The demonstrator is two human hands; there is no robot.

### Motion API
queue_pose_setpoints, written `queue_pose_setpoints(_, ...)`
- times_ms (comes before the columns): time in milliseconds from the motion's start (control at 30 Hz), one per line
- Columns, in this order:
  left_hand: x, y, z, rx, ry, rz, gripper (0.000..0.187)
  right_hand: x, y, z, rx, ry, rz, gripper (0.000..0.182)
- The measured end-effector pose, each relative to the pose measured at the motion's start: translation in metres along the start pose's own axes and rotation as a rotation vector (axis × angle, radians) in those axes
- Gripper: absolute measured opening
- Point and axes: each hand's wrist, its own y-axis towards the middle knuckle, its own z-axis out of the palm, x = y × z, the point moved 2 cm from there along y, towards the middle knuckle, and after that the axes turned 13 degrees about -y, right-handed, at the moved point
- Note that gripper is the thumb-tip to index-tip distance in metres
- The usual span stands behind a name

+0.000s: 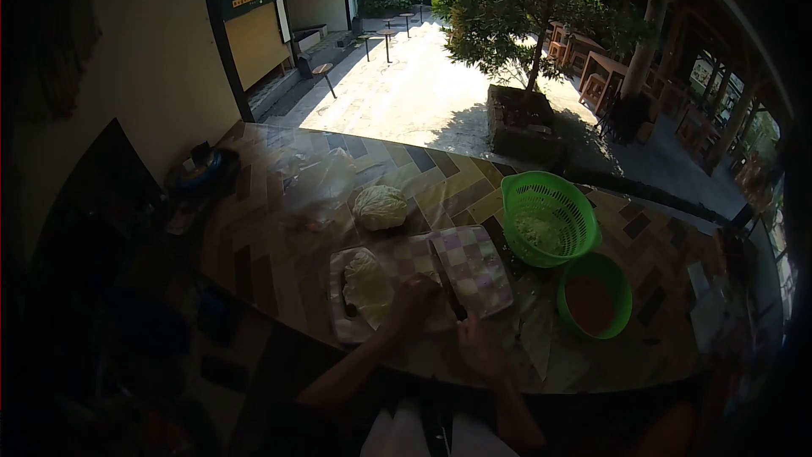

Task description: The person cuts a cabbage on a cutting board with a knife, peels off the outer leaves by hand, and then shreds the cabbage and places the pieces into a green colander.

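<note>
My right hand [480, 350] is closed around the handle of a knife [448, 286], whose blade points away from me over the checkered cutting board [486, 262]. To its left, my left hand [414, 301] rests low over the board with its fingers curled close to the blade. Whatever lies under those fingers is too dark to make out. A cut piece of cabbage [367, 286] lies on the board's left side, beside my left hand. Just beyond the board sits a pale, rounded cabbage [380, 207].
Right of the board stand a green colander [510, 203] with pale shreds inside and a green bowl [624, 296] with orange contents. Clear plastic [317, 173] lies at the back left of the patterned table [440, 161]. A wall [161, 59] rises on the left.
</note>
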Motion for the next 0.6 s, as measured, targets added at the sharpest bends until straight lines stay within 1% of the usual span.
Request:
queue_pose_setpoints(133,-0.006,0.002,-0.005,-0.014,-0.088,-0.056,0.018,0.002,-0.007,0.028,0.008,-0.074,0.108,0.030)
queue_pose_setpoints(167,-0.004,0.004,-0.006,-0.036,-0.073,-0.004,0.017,0.004,-0.005,0.032,0.010,-0.091,0.126,0.030)
queue_pose_setpoints(233,0.000,0.002,-0.004,-0.068,-0.050,0.093,0.017,0.008,0.003,0.035,-0.080,-0.092,0.071,0.030)
queue_pose_setpoints(267,0.002,0.001,-0.002,-0.047,-0.034,0.084,0.016,0.008,0.008,0.035,-0.127,-0.094,0.046,0.030)
queue_pose_setpoints(300,0.003,0.004,-0.004,-0.030,-0.016,0.075,0.016,0.005,0.014,0.034,-0.125,-0.086,0.023,0.030)
queue_pose_setpoints(367,0.004,0.003,-0.005,-0.007,0.002,0.038,0.017,-0.004,0.025,0.027,-0.119,-0.064,-0.031,0.030)
queue_pose_setpoints(467,0.003,0.005,-0.004,-0.009,-0.039,-0.051,0.018,-0.009,0.015,0.006,0.029,-0.057,-0.119,0.032)
queue_pose_setpoints(533,-0.006,0.006,-0.008,-0.040,-0.108,-0.122,0.019,-0.002,0.002,0.006,0.047,-0.062,-0.007,0.033)
queue_pose_setpoints(600,-0.005,0.005,-0.008,-0.035,-0.092,-0.064,0.020,0.005,-0.004,0.015,0.046,-0.058,0.072,0.033)
